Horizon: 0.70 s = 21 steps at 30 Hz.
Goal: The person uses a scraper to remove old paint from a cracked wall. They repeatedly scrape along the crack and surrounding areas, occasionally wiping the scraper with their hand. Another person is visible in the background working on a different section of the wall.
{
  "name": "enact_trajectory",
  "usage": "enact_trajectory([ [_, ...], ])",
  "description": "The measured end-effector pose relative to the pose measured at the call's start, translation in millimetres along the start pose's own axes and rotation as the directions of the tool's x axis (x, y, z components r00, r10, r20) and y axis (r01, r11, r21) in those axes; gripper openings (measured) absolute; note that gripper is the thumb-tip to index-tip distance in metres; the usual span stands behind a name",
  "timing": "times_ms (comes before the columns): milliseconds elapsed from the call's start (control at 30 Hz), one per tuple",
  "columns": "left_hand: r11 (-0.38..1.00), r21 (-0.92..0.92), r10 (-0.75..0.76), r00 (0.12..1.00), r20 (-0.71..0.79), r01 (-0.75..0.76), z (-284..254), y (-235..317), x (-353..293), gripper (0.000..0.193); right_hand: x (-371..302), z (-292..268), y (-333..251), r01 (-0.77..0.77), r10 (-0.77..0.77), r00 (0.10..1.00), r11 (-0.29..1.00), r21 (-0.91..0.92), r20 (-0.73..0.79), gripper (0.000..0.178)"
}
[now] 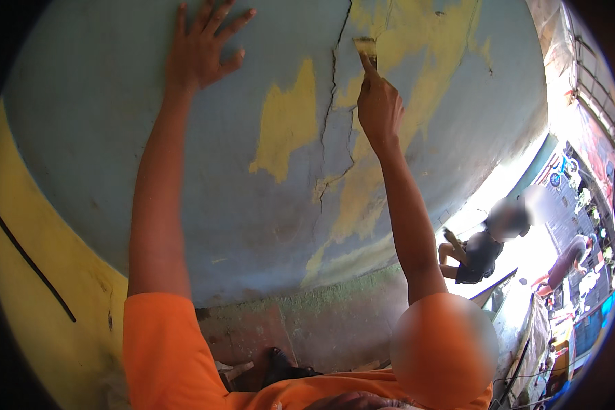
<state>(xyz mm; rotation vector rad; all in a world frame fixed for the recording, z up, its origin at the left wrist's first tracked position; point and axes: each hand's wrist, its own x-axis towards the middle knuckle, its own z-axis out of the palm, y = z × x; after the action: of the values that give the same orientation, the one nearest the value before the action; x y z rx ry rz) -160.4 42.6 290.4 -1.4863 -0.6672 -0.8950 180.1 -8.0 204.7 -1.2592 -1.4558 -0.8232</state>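
My left hand [203,55] lies against the blue-grey wall [253,232] near its top, palm toward it and fingers spread. To the right, my right hand [380,106] grips a small flat hand tool [365,46], with the index finger stretched along it. Its flared, yellowish-brown end meets the wall beside a yellow patch; whether it is a scraper or a brush I cannot tell. A long jagged crack [333,82] runs down the wall between my hands. Left of that crack is another yellow patch [290,119] with ragged edges. My fingers hide the tool's handle.
On the left, a yellow wall [55,273] carries a dark cable [31,263]. Mossy concrete [321,307] runs along the wall's foot, above a dark shoe [287,367]. At right, a person in dark clothes [482,256] is near the wall's end, another person [567,263] beyond.
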Motion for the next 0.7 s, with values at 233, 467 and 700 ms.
enact_trajectory([
  [233, 1.000, 0.001, -0.019, 0.999, 0.051, 0.019, -3, -2, -3, 0.076, -63, 2, -46, -0.100, 0.059, 0.974, 0.978, 0.181, 0.219, 0.051],
  [467, 0.999, 0.037, -0.016, 1.000, 0.016, 0.015, 5, 0, -5, 0.076, -94, 12, -48, -0.209, 0.124, 0.894, 0.965, 0.158, 0.430, 0.053],
  [700, 0.999, -0.013, 0.037, 0.997, -0.070, -0.038, 2, 0, 1, 0.072, -99, 19, -59, -0.292, 0.173, 0.886, 0.930, 0.225, 0.431, 0.049],
])
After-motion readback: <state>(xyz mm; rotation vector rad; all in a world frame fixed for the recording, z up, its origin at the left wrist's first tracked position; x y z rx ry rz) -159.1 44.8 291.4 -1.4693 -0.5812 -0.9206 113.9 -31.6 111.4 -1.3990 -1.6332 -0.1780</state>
